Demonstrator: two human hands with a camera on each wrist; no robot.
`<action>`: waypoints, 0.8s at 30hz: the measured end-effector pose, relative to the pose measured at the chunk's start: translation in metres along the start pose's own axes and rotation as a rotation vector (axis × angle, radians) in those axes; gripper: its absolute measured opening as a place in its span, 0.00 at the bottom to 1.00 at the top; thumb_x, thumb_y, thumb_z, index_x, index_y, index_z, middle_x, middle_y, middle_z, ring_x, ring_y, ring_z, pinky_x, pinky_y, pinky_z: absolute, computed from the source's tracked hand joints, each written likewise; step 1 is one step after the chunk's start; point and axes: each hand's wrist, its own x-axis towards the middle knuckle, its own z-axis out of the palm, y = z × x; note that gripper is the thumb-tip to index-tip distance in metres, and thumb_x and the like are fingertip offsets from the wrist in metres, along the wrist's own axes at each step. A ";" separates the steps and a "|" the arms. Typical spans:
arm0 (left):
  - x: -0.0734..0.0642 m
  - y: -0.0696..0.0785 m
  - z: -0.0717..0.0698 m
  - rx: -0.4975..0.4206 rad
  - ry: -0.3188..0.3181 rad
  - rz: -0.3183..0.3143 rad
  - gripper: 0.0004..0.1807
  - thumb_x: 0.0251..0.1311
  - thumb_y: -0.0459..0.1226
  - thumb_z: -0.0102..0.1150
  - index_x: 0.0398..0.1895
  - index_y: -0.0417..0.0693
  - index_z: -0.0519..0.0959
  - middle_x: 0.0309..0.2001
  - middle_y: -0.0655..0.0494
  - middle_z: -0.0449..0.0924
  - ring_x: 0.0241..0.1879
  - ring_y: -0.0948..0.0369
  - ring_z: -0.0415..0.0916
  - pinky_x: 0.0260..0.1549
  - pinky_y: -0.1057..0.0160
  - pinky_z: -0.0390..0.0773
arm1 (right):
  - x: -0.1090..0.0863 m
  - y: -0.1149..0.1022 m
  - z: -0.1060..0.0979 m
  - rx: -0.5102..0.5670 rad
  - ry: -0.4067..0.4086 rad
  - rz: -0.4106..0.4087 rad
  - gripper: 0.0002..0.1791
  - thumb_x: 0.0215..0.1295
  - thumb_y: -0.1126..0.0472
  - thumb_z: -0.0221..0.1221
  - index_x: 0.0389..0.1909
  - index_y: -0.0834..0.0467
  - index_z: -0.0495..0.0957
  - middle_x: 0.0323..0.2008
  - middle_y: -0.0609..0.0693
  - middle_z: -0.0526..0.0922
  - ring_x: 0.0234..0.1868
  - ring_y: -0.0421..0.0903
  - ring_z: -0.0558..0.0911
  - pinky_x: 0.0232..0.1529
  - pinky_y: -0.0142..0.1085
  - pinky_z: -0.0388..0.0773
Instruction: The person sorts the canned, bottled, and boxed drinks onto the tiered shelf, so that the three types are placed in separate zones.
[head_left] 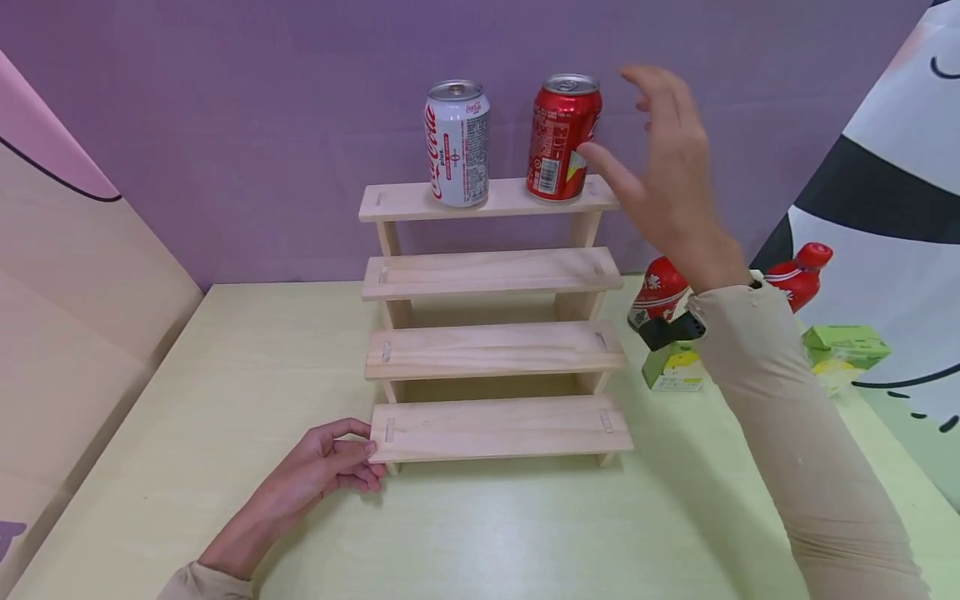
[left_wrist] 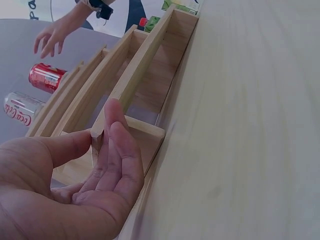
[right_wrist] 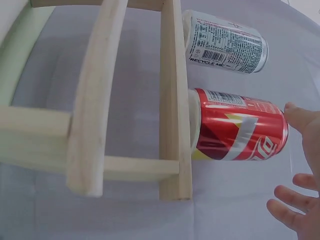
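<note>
A stepped wooden rack (head_left: pixel 495 350) with several shelves stands on the table. On its top shelf are a white soda can (head_left: pixel 459 150) at left and a red soda can (head_left: pixel 564 142) at right, both upright. Just right of the red can, my right hand (head_left: pixel 671 167) is raised with fingers spread, holding nothing. In the right wrist view its thumb (right_wrist: pixel 300 117) is close to the top end of the red can; whether it touches cannot be told. My left hand (left_wrist: pixel 100 180) pinches the left end of the lowest shelf between thumb and fingers.
Right of the rack, partly behind my right forearm, are red bottles (head_left: pixel 662 292) and green drink cartons (head_left: pixel 847 346). A purple backdrop (head_left: pixel 300 142) hangs behind the rack. The pale tabletop (head_left: pixel 480 533) extends in front of it.
</note>
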 end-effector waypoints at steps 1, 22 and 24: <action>0.000 0.000 0.000 -0.003 0.002 -0.002 0.15 0.71 0.35 0.56 0.53 0.33 0.70 0.37 0.42 0.85 0.36 0.56 0.84 0.43 0.58 0.85 | -0.003 0.001 -0.002 -0.002 0.005 -0.015 0.37 0.67 0.45 0.62 0.73 0.51 0.63 0.71 0.47 0.65 0.64 0.42 0.70 0.63 0.31 0.69; 0.000 0.001 0.001 -0.007 0.002 -0.004 0.15 0.71 0.35 0.55 0.53 0.33 0.69 0.37 0.40 0.85 0.36 0.56 0.84 0.42 0.59 0.85 | -0.054 0.001 -0.020 -0.032 -0.071 -0.099 0.37 0.66 0.53 0.65 0.73 0.53 0.62 0.71 0.54 0.66 0.71 0.50 0.64 0.70 0.48 0.65; 0.000 0.001 0.001 -0.009 -0.002 -0.004 0.15 0.71 0.35 0.55 0.53 0.33 0.69 0.37 0.41 0.85 0.36 0.56 0.84 0.42 0.59 0.85 | -0.059 0.002 -0.020 -0.029 -0.074 -0.097 0.37 0.66 0.54 0.65 0.73 0.53 0.62 0.71 0.54 0.66 0.71 0.50 0.64 0.70 0.48 0.66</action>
